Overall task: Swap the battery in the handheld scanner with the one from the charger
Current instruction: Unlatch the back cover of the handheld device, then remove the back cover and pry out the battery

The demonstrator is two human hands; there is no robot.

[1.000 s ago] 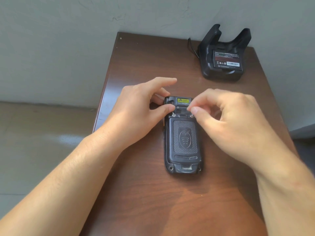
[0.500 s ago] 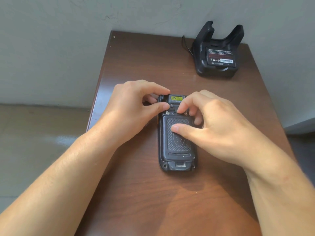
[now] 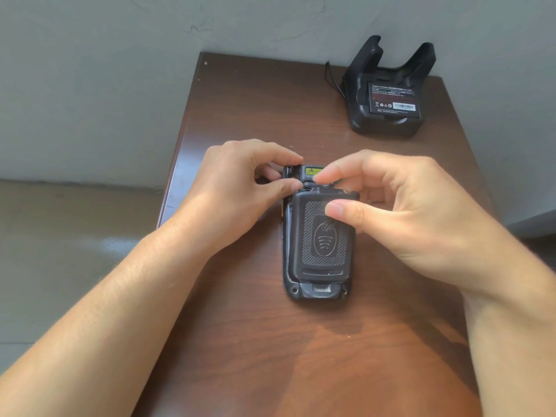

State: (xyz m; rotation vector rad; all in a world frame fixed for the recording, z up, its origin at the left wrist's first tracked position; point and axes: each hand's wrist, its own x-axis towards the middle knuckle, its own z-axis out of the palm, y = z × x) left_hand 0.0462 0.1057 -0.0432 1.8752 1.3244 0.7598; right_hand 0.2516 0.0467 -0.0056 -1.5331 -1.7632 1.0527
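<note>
Both hands (image 3: 240,188) (image 3: 400,206) pinch the scanner's cover (image 3: 323,236) on a brown table (image 3: 255,115) by grey wall (image 3: 90,70).

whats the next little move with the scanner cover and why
Probably lift the back cover off the scanner. Its top edge already looks raised, pinched by the right hand, while the left hand steadies the scanner's top. The spare battery sits in the charger.
</note>
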